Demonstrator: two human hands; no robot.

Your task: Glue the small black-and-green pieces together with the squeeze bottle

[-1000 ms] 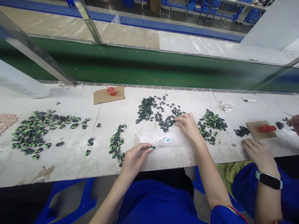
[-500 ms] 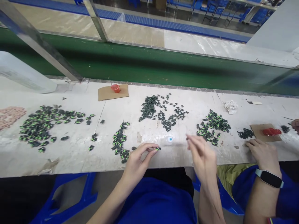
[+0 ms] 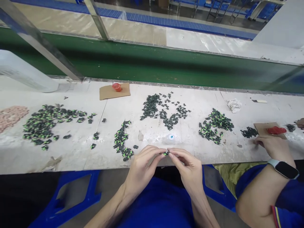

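Between the fingertips of both hands is a small black and green piece [image 3: 165, 153], just above the table's front edge. My left hand [image 3: 144, 163] pinches it from the left side. From the right, my right hand [image 3: 186, 163] is closed on the same piece, its thumb and fingers meeting there; whether a second small part is in them is hidden. Beyond the hands stands a small whitish container with a blue tip [image 3: 171, 137]. A curved row of black and green pieces [image 3: 122, 141] lies left of my left hand. Small dark parts [image 3: 152, 106] are heaped farther back.
More black-green pieces lie in a pile [image 3: 40, 125] at left and another pile [image 3: 215, 123] at right. A red cup [image 3: 117, 87] stands on cardboard [image 3: 104, 93]. A co-worker's hand [image 3: 273, 145] rests near a red object [image 3: 276, 130]. A crumpled tissue [image 3: 234, 105] lies farther back.
My right hand has come left and down from over the table to meet my left hand at the piece. The co-worker's arm has shifted slightly.
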